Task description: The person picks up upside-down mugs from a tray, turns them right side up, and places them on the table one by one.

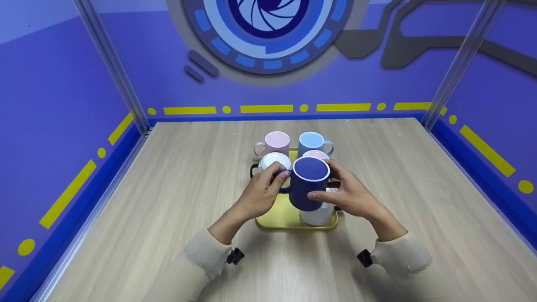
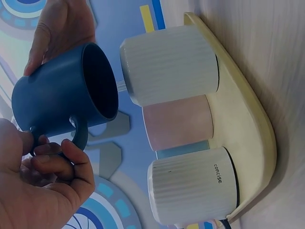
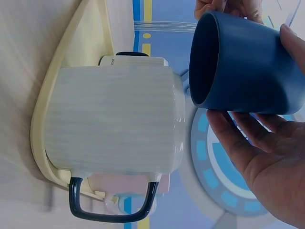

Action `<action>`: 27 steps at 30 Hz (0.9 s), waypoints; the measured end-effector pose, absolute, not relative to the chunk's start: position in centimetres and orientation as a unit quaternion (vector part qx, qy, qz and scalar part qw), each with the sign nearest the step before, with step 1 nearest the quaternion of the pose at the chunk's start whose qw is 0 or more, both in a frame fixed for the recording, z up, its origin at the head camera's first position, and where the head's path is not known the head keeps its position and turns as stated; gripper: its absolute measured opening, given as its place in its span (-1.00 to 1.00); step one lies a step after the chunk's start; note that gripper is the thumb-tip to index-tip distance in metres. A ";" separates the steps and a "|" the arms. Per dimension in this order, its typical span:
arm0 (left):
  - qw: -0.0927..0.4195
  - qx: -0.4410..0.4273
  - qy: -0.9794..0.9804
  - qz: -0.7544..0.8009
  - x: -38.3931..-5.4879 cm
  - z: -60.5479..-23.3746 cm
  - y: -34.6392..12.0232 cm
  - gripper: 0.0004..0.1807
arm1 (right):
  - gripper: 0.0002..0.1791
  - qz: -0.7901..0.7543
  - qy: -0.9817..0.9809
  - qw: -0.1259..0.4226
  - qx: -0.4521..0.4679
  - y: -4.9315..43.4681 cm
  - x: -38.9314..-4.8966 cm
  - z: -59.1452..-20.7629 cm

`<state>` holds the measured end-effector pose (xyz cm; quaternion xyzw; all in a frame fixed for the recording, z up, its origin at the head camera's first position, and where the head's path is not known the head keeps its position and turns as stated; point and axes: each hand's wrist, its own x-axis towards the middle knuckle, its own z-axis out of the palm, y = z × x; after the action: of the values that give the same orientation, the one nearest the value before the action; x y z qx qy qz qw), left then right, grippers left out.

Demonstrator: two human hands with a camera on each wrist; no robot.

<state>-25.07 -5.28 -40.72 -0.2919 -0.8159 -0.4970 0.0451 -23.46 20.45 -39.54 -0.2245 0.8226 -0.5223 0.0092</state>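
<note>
Left hand (image 1: 262, 193)'s fingers are curled on the handle of a dark-blue matte cylindrical mug (image 1: 308, 198), up between both hands; right hand (image 1: 354, 196) cups its side. I'd steer level using both. Ribbed white ceramic-looking mug (image 1: 275, 159) just beyond the left, smooth yellow round-cornered tray (image 1: 280, 212) below, second ribbed white mug (image 1: 314, 218) under the right, easy to clip.

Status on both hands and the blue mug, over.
Left hand on handle, right hand gripping body. Blue mug raised, mouth down. White mugs on yellow tray nearby, possibly in the way.
</note>
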 end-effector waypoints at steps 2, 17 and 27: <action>0.046 -0.291 -0.816 -0.497 -25.0 -40.7 -5.3 -0.74 | -0.06 -0.523 0.822 0.009 -0.225 20.5 -23.5 -39.5; 0.046 -0.296 -0.805 -0.512 -25.0 -40.8 -5.4 -0.74 | -0.02 -0.523 0.820 0.009 -0.233 20.1 -23.2 -39.9; 0.028 -0.292 -0.797 -0.528 -25.0 -40.7 -5.6 -0.75 | -0.01 -0.538 0.812 0.006 -0.226 19.7 -23.3 -40.1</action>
<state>-25.04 -5.62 -40.68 -0.2921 -0.7966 -0.5285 0.0280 -23.26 19.74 -40.10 -0.2255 0.8121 -0.5381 0.0057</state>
